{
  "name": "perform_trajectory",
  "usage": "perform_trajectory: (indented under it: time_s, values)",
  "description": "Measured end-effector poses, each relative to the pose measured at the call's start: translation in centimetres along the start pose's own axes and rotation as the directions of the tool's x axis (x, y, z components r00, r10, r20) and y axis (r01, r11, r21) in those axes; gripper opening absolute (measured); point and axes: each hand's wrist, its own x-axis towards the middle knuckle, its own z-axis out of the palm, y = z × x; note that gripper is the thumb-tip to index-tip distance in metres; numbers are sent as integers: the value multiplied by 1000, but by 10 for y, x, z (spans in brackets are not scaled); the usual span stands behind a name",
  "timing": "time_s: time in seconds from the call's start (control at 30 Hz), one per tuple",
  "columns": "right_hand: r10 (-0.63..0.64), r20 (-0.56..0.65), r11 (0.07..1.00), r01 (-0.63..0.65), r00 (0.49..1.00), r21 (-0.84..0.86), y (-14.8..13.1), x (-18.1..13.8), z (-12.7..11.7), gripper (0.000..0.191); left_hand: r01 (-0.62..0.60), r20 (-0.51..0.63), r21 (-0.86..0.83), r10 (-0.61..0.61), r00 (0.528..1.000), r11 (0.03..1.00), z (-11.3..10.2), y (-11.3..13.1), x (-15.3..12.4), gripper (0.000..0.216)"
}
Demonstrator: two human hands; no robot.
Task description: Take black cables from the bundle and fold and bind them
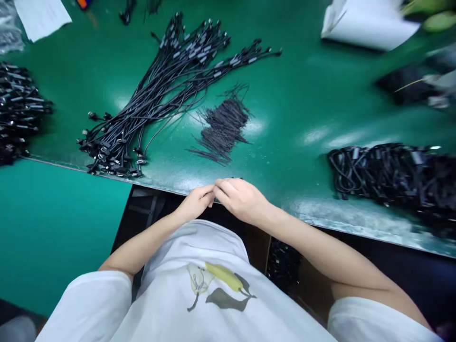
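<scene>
At the front edge of the green table, my left hand (197,202) and my right hand (244,199) meet with fingertips pressed together. Both are closed in a pinch. Small dark bits peek out beyond the right hand's knuckles, but what the fingers hold is hidden. Just past the hands lies a pile of short black twist ties (226,126). A spread bundle of straight black cables (153,97) with plugs at both ends rests to the left of that pile, its near ends close to the table edge.
Coiled, tied black cables (392,175) are heaped at the right. Another heap of black cables (16,111) sits at the far left. A white box (370,26) stands back right, near blurred dark items (409,85). Paper (42,18) lies back left. Below the table, more black cables (284,263) show.
</scene>
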Motion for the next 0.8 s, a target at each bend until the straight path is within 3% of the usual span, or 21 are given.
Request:
perform_trajectory:
  time_s: [0.1,0.2,0.33,0.47,0.6,0.8]
  values:
    - [-23,-3,997,23,1000,-72,-6,0,-4,29,56,-5,-65,-56,998,996,3,-4,-2,34]
    - [1,86,990,12,996,-142,-11,1,-6,25,74,-26,-50,-75,997,996,9,-9,1,34]
    - [18,200,966,35,980,-257,-13,3,-8,19,2,-81,24,0,997,1000,12,-12,5,31]
    - [-81,238,938,155,968,-310,-13,3,-7,19,-53,-130,153,73,989,987,9,-18,4,34]
    - [-194,273,907,278,942,-317,-13,3,-7,22,-21,-82,228,40,996,973,11,-22,4,20]
    - [-231,332,886,339,914,-316,-18,5,-2,30,74,52,145,-82,995,987,17,-11,5,19]
